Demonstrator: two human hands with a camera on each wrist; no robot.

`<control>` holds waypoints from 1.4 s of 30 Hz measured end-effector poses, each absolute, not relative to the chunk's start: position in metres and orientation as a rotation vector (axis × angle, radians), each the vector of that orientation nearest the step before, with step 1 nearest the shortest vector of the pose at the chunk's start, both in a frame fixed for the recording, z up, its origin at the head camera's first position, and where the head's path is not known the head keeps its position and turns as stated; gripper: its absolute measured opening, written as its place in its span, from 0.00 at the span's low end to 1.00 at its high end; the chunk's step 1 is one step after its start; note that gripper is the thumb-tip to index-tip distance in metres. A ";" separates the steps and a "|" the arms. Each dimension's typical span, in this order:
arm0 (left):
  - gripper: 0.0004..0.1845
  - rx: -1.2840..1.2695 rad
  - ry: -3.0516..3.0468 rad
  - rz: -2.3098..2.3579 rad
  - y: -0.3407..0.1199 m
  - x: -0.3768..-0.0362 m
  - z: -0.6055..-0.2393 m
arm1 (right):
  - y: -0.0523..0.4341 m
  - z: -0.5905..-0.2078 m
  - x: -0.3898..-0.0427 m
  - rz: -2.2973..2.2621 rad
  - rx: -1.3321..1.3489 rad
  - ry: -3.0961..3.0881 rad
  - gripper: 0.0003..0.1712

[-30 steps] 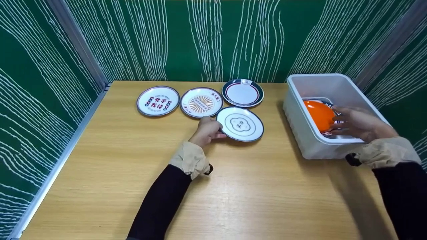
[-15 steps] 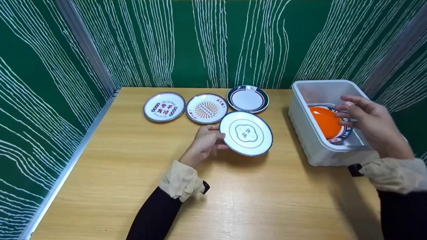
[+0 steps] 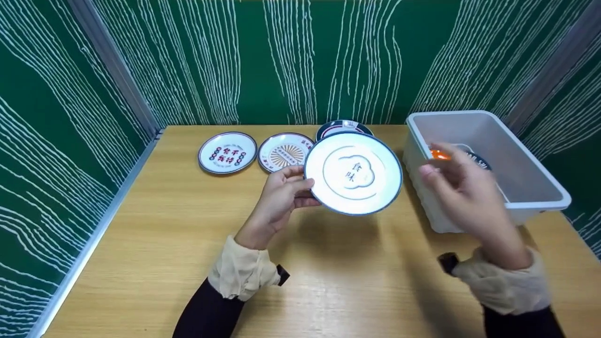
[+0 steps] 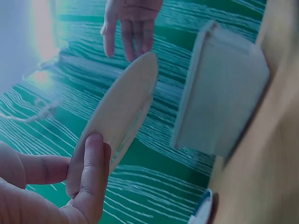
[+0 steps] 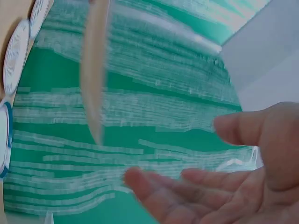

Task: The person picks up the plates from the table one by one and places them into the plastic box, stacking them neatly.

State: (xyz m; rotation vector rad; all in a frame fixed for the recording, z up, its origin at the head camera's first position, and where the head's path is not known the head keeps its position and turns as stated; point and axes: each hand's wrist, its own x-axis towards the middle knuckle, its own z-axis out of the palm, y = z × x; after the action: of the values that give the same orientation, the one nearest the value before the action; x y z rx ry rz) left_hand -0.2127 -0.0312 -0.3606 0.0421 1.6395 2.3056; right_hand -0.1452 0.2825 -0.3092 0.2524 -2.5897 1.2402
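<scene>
While the left hand (image 3: pixel 281 197) pinches it by its near-left rim, thumb on top and fingers curled beneath, the white plate (image 3: pixel 353 172) hangs in the air above the wooden table (image 3: pixel 155 244), tilted up toward the person. It is round and shallow, white with a thin dark-blue edge, a raised cloud-shaped outline in its middle and two small characters printed inside that. From the left wrist view the plate (image 4: pixel 119 116) shows edge-on, pale underneath. The right hand (image 3: pixel 462 195) is blurred, its fingers spread loosely and holding nothing, just beside the plate's right edge and in front of the white plastic bin (image 3: pixel 526 188). A second ago the plate lay flat on the table with the left hand only at its rim; half a second ago it was barely lifted, and the right hand was over the bin by the orange dish (image 3: pixel 439 154). Since then the plate has come up and nearer, now covering part of the dark-rimmed plate (image 3: pixel 342 126) behind it.
</scene>
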 end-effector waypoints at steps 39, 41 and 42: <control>0.11 -0.461 1.581 2.425 -0.096 -0.297 -0.415 | 0.332 -0.323 -0.157 2.164 -0.121 -1.918 0.39; 0.10 -0.525 1.639 2.400 -0.108 -0.308 -0.418 | 0.340 -0.324 -0.160 2.161 -0.164 -1.871 0.39; 0.09 -0.560 1.683 2.384 -0.115 -0.313 -0.421 | 0.343 -0.324 -0.161 2.165 -0.177 -1.842 0.38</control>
State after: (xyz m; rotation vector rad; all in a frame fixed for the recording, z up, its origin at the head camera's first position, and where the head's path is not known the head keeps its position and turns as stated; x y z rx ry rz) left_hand -0.3134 -0.1146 -0.4209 -0.5602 1.6830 2.3839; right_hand -0.1614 0.3431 -0.3241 -0.1769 -1.8420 2.1652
